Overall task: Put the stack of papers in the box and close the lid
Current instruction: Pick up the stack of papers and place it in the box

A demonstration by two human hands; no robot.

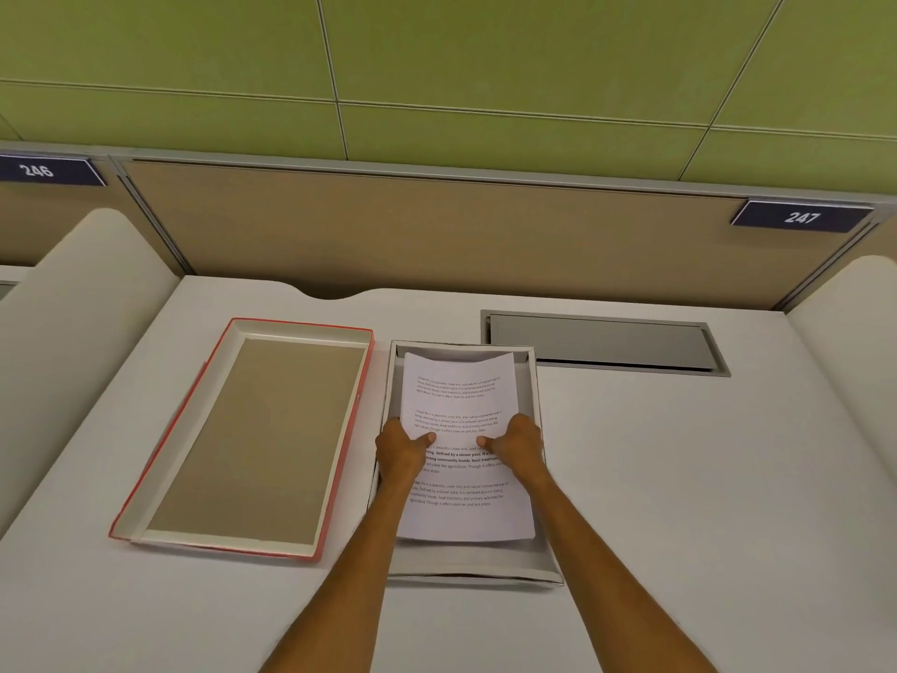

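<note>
A stack of white printed papers [458,395] sits over the open white box [538,381] at the desk's middle, its far edge curling up near the box's far wall. My left hand [403,451] grips the stack's left edge and my right hand [517,446] grips its right edge, thumbs on top. The red-edged lid [252,439] lies upside down on the desk just left of the box, showing its brown inside.
A grey cable hatch [602,342] is set into the white desk [704,478] behind and right of the box. A tan partition [437,225] with number plates 246 and 247 runs along the back. Curved white dividers rise at both sides.
</note>
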